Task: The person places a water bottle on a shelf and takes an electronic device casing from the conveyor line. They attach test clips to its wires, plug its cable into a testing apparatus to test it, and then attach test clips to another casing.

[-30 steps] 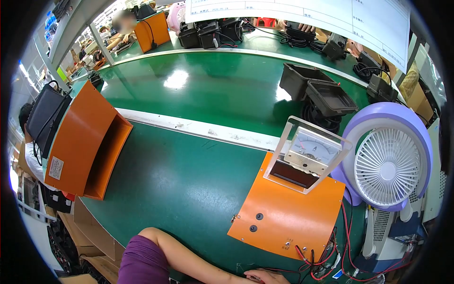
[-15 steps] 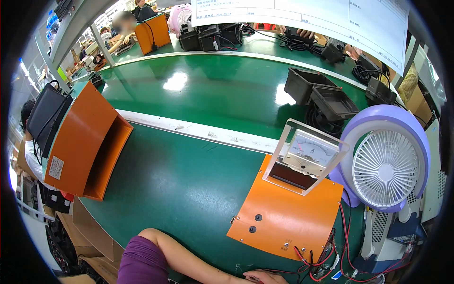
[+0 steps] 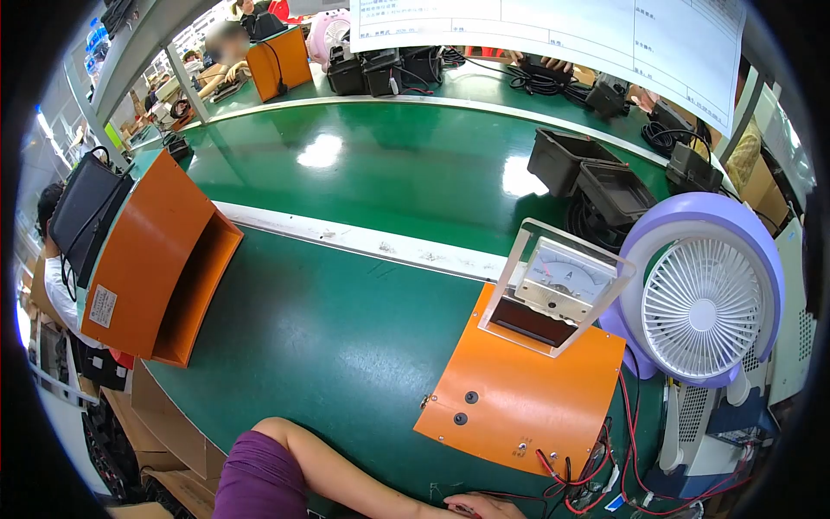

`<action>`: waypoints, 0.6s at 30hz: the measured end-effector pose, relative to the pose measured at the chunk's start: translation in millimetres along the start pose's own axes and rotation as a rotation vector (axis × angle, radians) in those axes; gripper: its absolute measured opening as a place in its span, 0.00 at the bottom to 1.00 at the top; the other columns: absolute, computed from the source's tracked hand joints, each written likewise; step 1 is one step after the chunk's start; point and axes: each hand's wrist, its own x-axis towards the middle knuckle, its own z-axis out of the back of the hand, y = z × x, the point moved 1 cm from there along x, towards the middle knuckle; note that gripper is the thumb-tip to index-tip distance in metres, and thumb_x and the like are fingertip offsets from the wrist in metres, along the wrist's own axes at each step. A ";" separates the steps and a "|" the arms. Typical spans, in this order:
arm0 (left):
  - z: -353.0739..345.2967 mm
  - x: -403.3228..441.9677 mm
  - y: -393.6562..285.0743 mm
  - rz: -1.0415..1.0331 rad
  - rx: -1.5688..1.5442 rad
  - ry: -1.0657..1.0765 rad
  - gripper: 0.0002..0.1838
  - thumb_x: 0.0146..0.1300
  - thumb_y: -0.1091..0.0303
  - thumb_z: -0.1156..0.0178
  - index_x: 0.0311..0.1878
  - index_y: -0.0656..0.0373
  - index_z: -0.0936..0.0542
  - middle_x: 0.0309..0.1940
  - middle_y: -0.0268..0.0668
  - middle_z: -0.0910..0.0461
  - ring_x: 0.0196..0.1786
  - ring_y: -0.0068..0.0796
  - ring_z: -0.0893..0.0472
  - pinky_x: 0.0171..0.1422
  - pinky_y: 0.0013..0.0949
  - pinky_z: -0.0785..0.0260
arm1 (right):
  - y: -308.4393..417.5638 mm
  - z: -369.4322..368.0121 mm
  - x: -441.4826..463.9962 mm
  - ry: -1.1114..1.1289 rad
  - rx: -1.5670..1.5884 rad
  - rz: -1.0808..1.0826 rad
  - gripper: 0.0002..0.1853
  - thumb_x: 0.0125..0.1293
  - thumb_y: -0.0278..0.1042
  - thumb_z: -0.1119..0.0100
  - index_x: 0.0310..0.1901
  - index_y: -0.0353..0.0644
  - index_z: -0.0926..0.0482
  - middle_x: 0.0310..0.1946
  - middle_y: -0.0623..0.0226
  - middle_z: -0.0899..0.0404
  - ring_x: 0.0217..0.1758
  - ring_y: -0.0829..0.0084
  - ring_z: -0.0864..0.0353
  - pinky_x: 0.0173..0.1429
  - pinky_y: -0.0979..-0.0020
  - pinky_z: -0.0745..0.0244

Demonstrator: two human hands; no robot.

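My left arm, in a purple sleeve, reaches in from the bottom left. At the bottom edge my left hand point(image 3: 486, 505) is partly cut off, its fingers curled and closed; a small dark red bit shows by them, too little to name. Dark thin wires point(image 3: 527, 497) run right from near this hand. Just beyond it lies an orange panel box point(image 3: 527, 389) with two black sockets and small switches. An analog ammeter point(image 3: 566, 275) in a clear frame stands at its far end. Red and black leads point(image 3: 596, 484) hang at its right corner. My right hand is out of view.
A purple fan point(image 3: 702, 315) stands at right beside grey instruments point(image 3: 687, 424). On the left is an orange open-ended case point(image 3: 151, 259). Across a white rail point(image 3: 372, 244), open black boxes point(image 3: 566, 160) sit on the green belt. A paper sheet point(image 3: 553, 35) hangs above; other people work behind.
The open black boxes beyond the rail have shifted slightly to the right. My left arm and hand look unmoved.
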 end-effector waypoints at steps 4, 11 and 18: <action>-2.5 0.5 -6.2 -0.002 -0.001 -0.001 0.27 0.59 0.58 0.63 0.62 0.58 0.36 0.60 0.39 0.34 0.62 0.31 0.35 0.69 0.35 0.51 | -16.0 -6.8 -4.8 -0.058 -0.255 0.283 0.22 0.72 0.34 0.71 0.66 0.39 0.48 0.68 0.56 0.52 0.71 0.57 0.52 0.72 0.59 0.52; -12.4 3.0 -5.5 0.003 0.008 0.001 0.27 0.59 0.58 0.63 0.61 0.58 0.36 0.59 0.39 0.34 0.62 0.31 0.35 0.69 0.36 0.51 | -28.2 -59.7 73.7 1.657 1.323 0.641 0.18 0.67 0.36 0.59 0.56 0.46 0.32 0.51 0.59 0.29 0.53 0.62 0.29 0.59 0.68 0.36; 3.0 -24.8 -0.7 0.202 0.170 0.260 0.27 0.59 0.58 0.63 0.61 0.58 0.36 0.59 0.39 0.34 0.62 0.31 0.35 0.68 0.36 0.51 | -21.1 -39.2 97.8 2.144 1.098 0.936 0.19 0.63 0.28 0.51 0.57 0.47 0.31 0.42 0.62 0.25 0.47 0.69 0.25 0.54 0.70 0.31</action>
